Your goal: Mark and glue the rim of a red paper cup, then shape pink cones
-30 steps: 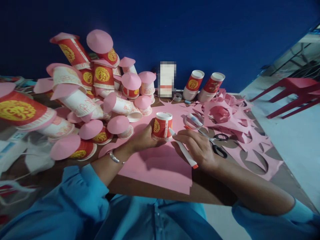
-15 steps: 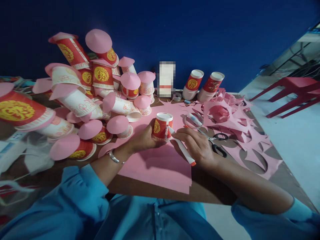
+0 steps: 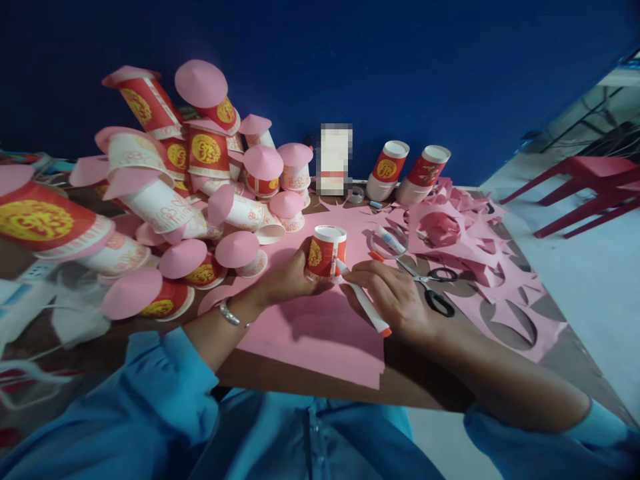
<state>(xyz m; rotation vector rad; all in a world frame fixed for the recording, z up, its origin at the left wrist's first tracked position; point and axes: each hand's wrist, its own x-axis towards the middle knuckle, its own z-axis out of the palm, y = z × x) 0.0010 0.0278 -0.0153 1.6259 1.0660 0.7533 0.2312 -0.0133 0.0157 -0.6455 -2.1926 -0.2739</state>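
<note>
My left hand (image 3: 293, 277) is wrapped round a red and white paper cup (image 3: 326, 253) with a yellow emblem, held bottom up above pink paper sheets (image 3: 310, 340). In my right hand (image 3: 393, 297) is a white marker pen (image 3: 369, 308) with an orange end. Its tapered tip is at the cup's lower right side; whether it touches cannot be made out. A small orange piece (image 3: 377, 256), possibly a cap, shows just beyond the right fingers. Black-handled scissors (image 3: 425, 279) lie open beside that hand, near a glue tube (image 3: 389, 239) inside a clear ring.
Cups with pink cone tops (image 3: 237, 249) are heaped on the left. Two cup stacks (image 3: 387, 170) stand against the blue wall, beside a blurred white box (image 3: 334, 160). Pink paper offcuts (image 3: 480, 250) cover the table's right side. A red stool (image 3: 595, 180) stands on the floor beyond.
The marker pen's tip has moved slightly down along the cup's side with my right hand. The left hand keeps its hold on the cup. The view has shifted slightly.
</note>
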